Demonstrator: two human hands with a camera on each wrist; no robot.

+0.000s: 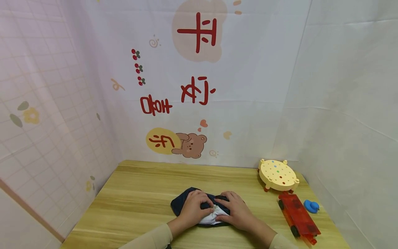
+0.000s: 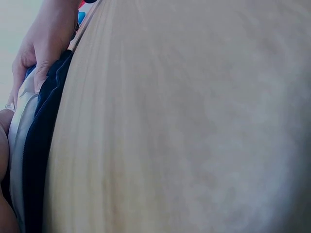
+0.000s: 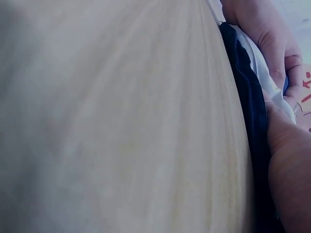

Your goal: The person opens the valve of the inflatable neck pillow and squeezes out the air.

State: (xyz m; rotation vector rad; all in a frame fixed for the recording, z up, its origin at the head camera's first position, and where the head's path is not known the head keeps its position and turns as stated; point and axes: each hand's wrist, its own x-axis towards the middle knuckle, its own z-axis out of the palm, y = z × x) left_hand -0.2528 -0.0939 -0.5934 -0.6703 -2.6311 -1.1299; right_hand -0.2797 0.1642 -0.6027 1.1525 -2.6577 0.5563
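A dark navy zippered pouch [image 1: 180, 202] lies on the wooden table in the head view, its white inside [image 1: 209, 219] showing between the two hands. My left hand [image 1: 195, 208] grips it from the left, thumb and forefinger pinched together at the white cloth. From the right, my right hand [image 1: 238, 212] holds the pouch, with the thumb against the white part and the fingers over the dark fabric. A zipper edge [image 3: 250, 97] runs along the pouch in the right wrist view. Something small and shiny [image 3: 295, 109] shows by the fingertips; its kind is unclear.
At the right of the wooden table [image 1: 130, 193] stand a round yellow stool-like toy [image 1: 277, 174] with short legs, a red toy cart [image 1: 299, 216] with black wheels, and a small blue duck [image 1: 311, 206]. Printed white cloth walls [image 1: 255, 86] enclose the table's back and sides.
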